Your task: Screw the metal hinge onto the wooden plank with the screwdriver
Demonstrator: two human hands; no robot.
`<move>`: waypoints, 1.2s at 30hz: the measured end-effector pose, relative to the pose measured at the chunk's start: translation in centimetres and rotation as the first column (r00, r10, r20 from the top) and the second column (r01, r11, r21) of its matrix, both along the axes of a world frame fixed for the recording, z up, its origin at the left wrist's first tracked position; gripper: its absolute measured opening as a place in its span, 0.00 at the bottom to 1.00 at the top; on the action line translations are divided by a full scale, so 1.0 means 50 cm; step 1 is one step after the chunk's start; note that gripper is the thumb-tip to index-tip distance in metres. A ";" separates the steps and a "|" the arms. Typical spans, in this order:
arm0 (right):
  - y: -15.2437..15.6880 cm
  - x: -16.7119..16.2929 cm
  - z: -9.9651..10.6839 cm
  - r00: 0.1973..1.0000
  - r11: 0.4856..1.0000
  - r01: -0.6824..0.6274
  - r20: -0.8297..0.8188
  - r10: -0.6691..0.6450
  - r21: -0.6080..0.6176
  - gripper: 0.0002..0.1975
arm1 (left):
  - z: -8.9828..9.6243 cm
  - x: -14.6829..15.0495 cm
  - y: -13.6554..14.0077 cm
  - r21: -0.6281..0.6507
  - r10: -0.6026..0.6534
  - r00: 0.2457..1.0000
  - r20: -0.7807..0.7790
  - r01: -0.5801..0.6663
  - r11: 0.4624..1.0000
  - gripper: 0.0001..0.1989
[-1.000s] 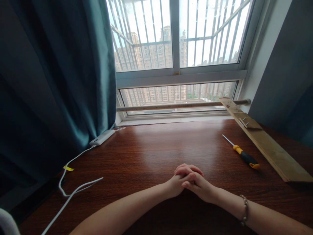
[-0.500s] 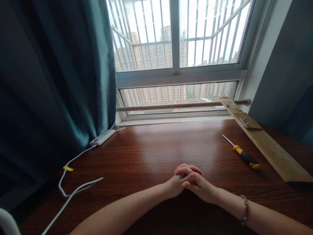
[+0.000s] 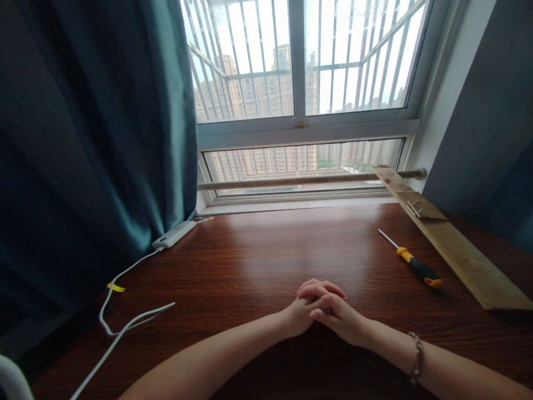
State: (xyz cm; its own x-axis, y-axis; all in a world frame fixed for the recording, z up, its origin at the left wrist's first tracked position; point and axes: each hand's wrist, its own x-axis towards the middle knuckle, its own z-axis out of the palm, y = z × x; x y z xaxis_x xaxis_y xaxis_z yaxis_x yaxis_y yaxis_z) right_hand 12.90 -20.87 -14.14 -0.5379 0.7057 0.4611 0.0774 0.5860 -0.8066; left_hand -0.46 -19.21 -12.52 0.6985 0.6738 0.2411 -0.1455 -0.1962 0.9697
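Observation:
My left hand [image 3: 298, 315] and my right hand [image 3: 345, 318] are clasped together above the near part of the brown wooden tabletop [image 3: 266, 261]. Their fingers are closed and interlaced, and no object shows between them. A beaded bracelet [image 3: 416, 358] circles my right wrist. To the right of the hands, apart from them, lies a screwdriver [image 3: 418, 268] with a yellow and black handle, its thin shaft pointing to the far left.
A long flat piece of cardboard [image 3: 462, 255] lies at the right, with several screws [image 3: 415, 208] on it. At the left are a white power strip [image 3: 174, 234], a white cable [image 3: 120, 333] and a dark blue curtain [image 3: 166, 139]. A rail [image 3: 291, 181] crosses before the barred window.

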 end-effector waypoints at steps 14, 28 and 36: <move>-0.003 0.001 0.003 1.000 0.999 0.007 0.013 -0.007 -0.040 0.16 | 0.002 -0.001 -0.001 -0.025 -0.031 0.999 0.020 0.032 0.999 0.13; 0.004 -0.001 -0.006 1.000 0.999 0.005 0.001 -0.004 -0.035 0.16 | -0.010 0.000 0.003 -0.074 -0.040 0.999 0.036 0.043 0.996 0.13; 0.001 0.000 -0.005 1.000 0.999 0.001 0.006 -0.001 -0.049 0.16 | -0.009 0.000 0.003 -0.084 -0.046 0.998 0.036 0.049 0.995 0.12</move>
